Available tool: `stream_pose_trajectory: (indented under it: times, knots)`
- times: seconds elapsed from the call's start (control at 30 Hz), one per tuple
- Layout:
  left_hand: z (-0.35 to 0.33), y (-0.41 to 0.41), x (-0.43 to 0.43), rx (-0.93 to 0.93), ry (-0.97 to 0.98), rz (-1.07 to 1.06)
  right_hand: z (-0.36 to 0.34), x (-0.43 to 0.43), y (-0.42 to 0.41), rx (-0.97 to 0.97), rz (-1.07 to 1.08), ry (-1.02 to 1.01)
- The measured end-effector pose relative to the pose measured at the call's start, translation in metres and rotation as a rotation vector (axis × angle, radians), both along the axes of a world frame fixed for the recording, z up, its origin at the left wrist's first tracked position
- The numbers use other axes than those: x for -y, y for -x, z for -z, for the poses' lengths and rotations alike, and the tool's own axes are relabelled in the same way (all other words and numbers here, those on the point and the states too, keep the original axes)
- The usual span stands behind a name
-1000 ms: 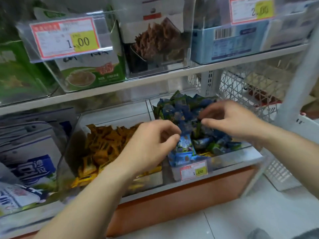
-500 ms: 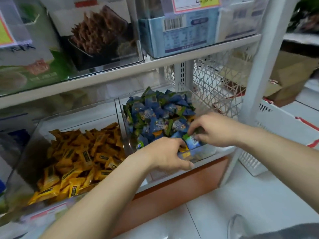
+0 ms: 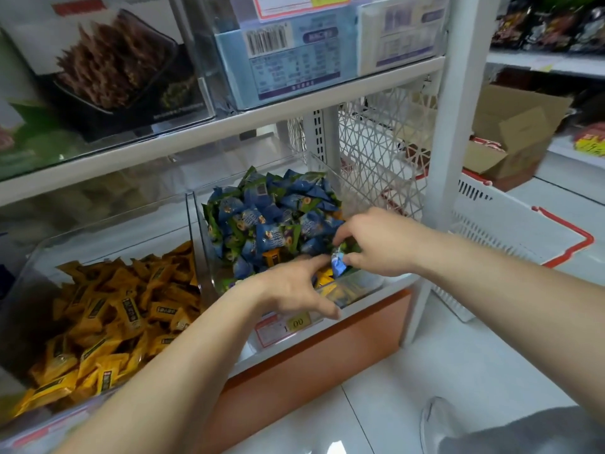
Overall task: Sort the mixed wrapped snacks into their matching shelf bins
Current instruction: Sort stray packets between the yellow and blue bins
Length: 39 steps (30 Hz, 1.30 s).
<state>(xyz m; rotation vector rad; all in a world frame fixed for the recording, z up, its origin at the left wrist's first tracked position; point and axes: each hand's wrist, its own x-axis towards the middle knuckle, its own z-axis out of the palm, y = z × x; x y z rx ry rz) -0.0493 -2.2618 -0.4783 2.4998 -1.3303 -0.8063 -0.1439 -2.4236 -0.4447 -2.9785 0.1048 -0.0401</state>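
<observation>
While right hand point(image 3: 383, 244) pinches blue snack point(image 3: 337, 265), left hand point(image 3: 291, 290) splayed over clear shelf bin point(image 3: 363, 285)

Two bins sit side by side: left bin point(image 3: 108, 224), right bin point(image 3: 327, 172).

At 11 o'clock a box point(image 3: 108, 60) printed with brown sticks sits on the upper shelf point(image 3: 229, 126). At 12 o'clock is a pale blue carton point(image 3: 284, 60) with a barcode, and a price label point(image 3: 301, 4) above it. A white lattice panel point(image 3: 376, 158) stands at 1 o'clock, beside a white post point(image 3: 458, 109). At 2 o'clock lies a cardboard box point(image 3: 510, 132), and at 3 o'clock a white basket point(image 3: 510, 224) with red trim. An orange plinth point(image 3: 311, 365) and white floor tiles point(image 3: 360, 421) fill 6 o'clock.
</observation>
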Motion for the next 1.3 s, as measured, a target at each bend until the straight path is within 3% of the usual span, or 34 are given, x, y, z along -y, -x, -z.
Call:
stream_pose_trajectory:
  times: [0.17, 0.33, 0.6, 0.73, 0.97, 1.17, 1.3]
  knots:
    - [0.001, -0.004, 0.009, -0.001, 0.036, -0.033, -0.001, 0.0, 0.001, 0.0, 0.048, 0.006]
    - [0.006, -0.003, 0.016, -0.161, 0.047, -0.034, -0.001, -0.002, 0.0, 0.066, 0.145, 0.025]
    - [0.015, -0.001, 0.013, -0.18, 0.188, -0.142, -0.002, -0.002, -0.001, 0.091, 0.176, -0.025]
    - [0.009, -0.003, 0.014, -0.241, 0.095, -0.115, -0.003, -0.001, 0.0, 0.102, 0.193, -0.042]
    - [0.008, -0.002, 0.021, -0.22, 0.186, -0.121, -0.012, 0.001, -0.005, 0.345, 0.194, -0.027]
    - [0.009, 0.0, 0.01, -0.27, 0.263, -0.064, -0.01, 0.001, -0.007, 0.186, 0.127, -0.053]
    - [0.012, 0.002, 0.012, -0.199, 0.264, -0.082, -0.014, 0.002, -0.006, 0.134, 0.099, -0.086]
